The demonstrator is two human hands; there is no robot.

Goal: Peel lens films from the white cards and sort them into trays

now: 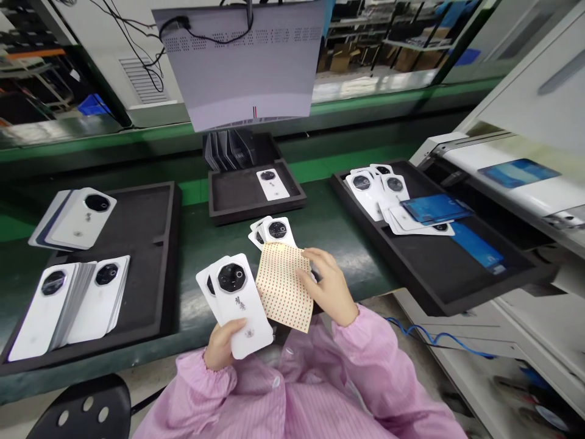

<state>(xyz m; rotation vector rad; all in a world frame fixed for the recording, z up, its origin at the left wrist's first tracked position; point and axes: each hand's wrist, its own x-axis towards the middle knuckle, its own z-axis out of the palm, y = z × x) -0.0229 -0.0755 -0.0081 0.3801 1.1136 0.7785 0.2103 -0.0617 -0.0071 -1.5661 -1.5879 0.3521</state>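
Observation:
My left hand (223, 342) holds two overlapping white phone back covers (249, 308), upright and fanned slightly, thumb on the front one. Each has a dark camera plate near its top; the front one also carries dark characters and a small round mark. My right hand (331, 286) is at the upper right edge of a cream sticker sheet (286, 289) with rows of tiny red dots, thumb on its face and fingers near its top. Whether a dot sits between the fingertips is too small to tell. Just behind the sheet lies a small pile of white covers (278, 229), partly hidden by it.
At left, a black foam tray (148, 244) holds stacked white covers (86, 305). A smaller tray (235, 210) with one cover (273, 184) stands below a monitor (247, 73). The right tray (439, 286) holds covers and blue-filmed panels (434, 209), beside a white machine (516, 164).

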